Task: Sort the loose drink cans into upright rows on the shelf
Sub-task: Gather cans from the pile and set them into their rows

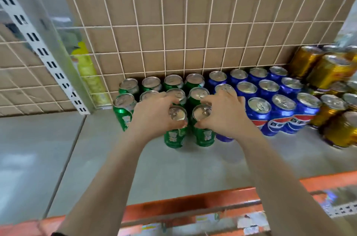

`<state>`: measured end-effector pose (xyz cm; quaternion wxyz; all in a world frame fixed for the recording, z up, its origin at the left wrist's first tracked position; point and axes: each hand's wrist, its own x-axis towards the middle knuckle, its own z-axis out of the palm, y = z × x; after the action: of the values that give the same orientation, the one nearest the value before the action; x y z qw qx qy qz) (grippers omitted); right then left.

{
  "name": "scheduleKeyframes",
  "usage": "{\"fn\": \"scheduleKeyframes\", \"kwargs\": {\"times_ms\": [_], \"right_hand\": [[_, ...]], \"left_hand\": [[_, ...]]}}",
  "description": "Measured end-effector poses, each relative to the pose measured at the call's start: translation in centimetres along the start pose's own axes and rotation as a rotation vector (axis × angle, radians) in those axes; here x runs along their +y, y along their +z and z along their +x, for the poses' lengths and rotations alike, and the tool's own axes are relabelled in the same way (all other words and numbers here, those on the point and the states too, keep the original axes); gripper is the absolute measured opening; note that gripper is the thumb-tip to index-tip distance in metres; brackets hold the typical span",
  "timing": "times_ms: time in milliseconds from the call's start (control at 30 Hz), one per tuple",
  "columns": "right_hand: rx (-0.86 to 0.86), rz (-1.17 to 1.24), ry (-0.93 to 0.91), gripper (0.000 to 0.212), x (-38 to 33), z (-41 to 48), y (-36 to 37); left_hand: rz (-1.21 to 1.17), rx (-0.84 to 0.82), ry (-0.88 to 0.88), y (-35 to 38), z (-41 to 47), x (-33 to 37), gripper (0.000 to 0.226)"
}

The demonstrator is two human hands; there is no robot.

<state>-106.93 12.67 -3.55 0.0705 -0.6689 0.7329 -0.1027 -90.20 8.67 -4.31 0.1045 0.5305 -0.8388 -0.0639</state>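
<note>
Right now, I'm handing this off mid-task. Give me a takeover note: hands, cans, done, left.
Left hand: grips the left front green can by its top; the can is upright on the shelf.
Right hand: grips the right front green can beside it the same way.
Done: green cans stand in rows against the back grid, with blue Pepsi cans in rows to their right.
Left: probably settling these two into the front green row. The gold cans at far right look uneven, but they are too blurred to be sure. No can lying down is in view.
</note>
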Motion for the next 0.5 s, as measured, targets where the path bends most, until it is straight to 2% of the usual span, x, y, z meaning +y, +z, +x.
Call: {"fn": "scheduleKeyframes", "kwargs": {"times_ms": [200, 367, 500], "right_hand": [[-0.024, 0.088, -0.06, 0.056, 1.8, 1.1, 0.2], [-0.016, 0.081, -0.077, 0.043, 2.4, 0.8, 0.5], [-0.036, 0.054, -0.072, 0.056, 2.2, 0.7, 0.5]], "left_hand": [[-0.113, -0.005, -0.085, 0.5, 0.1, 1.3, 0.059], [-0.147, 0.019, -0.166, 1.5, -0.2, 2.0, 0.054], [-0.147, -0.015, -0.18, 1.7, -0.3, 2.0, 0.059]]}}
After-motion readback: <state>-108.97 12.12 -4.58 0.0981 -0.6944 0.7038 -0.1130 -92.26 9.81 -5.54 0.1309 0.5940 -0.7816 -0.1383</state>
